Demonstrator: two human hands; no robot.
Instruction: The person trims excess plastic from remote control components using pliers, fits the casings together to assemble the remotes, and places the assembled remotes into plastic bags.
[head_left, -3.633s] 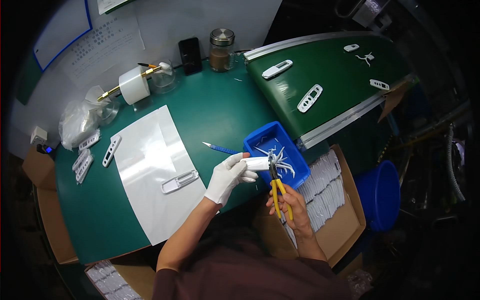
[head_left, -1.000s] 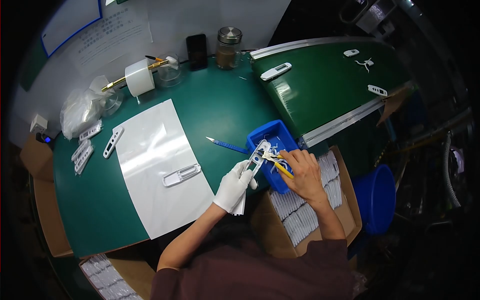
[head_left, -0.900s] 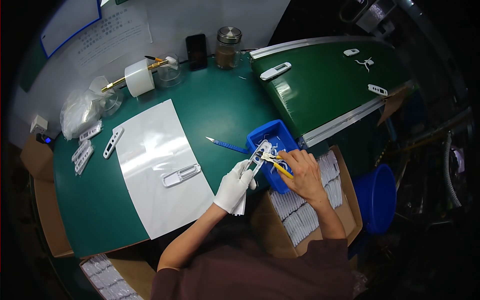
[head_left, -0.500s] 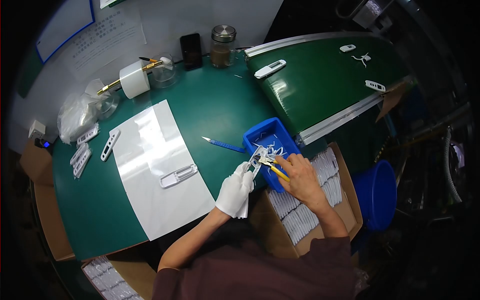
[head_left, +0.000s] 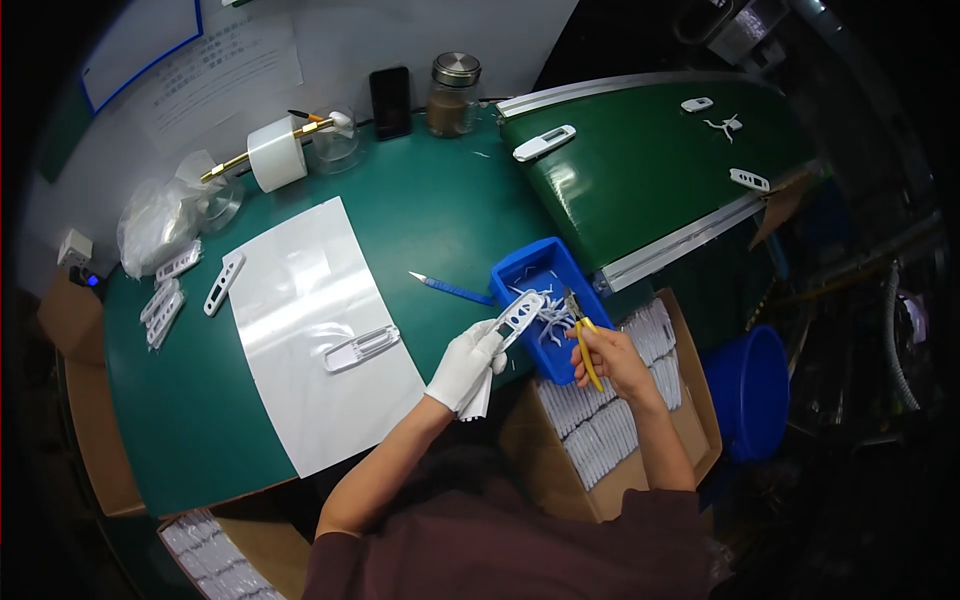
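My left hand (head_left: 468, 368), in a white glove, is closed on a white plastic casing (head_left: 518, 316) with several cutouts. The casing slants up over the left side of a blue tray (head_left: 507, 270). Another white piece (head_left: 479, 400) shows below the same palm. My bare right hand (head_left: 612, 359) grips yellow-handled cutters (head_left: 588, 350), their jaws over the tray's right side, apart from the casing. White plastic scraps (head_left: 552, 325) lie in the tray. A blue craft knife (head_left: 450, 288) rests on the table, its handle end near the tray.
A white sheet (head_left: 290, 330) carries a white casing (head_left: 362, 348). Bagged parts (head_left: 162, 312) lie at the left. Behind are a film roll (head_left: 276, 155), phone (head_left: 390, 102) and jar (head_left: 452, 95). A green conveyor (head_left: 640, 160) bears several parts. A carton (head_left: 690, 440) and blue bin (head_left: 748, 390) stand right.
The cutters have moved right, away from the casing, and turned with their jaws upward. The casing's cutouts now face the camera. Earlier, a second large casing lay on the conveyor's near part.
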